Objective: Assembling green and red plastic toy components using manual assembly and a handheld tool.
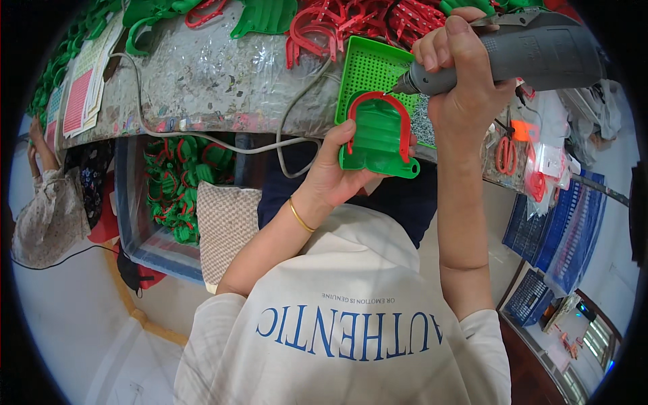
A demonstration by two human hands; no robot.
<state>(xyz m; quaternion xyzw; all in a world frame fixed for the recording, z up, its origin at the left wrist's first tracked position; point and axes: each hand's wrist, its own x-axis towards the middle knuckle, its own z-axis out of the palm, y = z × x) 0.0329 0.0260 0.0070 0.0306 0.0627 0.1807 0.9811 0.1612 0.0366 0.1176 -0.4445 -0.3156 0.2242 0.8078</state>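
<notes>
My left hand (329, 165) is closed on a green plastic part (379, 128), tilted toward me, with ribs across its hollow and a small holed tab at one corner. A red horseshoe-shaped plastic piece (407, 128) lies around the edge of its hollow. Wrapped round a grey electric screwdriver (540, 55) is my right hand (466, 74). The tool's pointed tip meets or nearly meets the top of the red arch; whether it touches a screw there is too small to tell. Behind the part stands a bright green perforated basket (364, 57), with small silvery bits beside it.
Red horseshoe pieces (317, 30) and green parts (266, 17) lie on the plastic-covered table (223, 81). A grey cable (283, 138) hangs over its edge. Below left, a bin (165, 260) holds assembled parts. Orange scissors (505, 155) lie right. Another person (50, 209) sits far left.
</notes>
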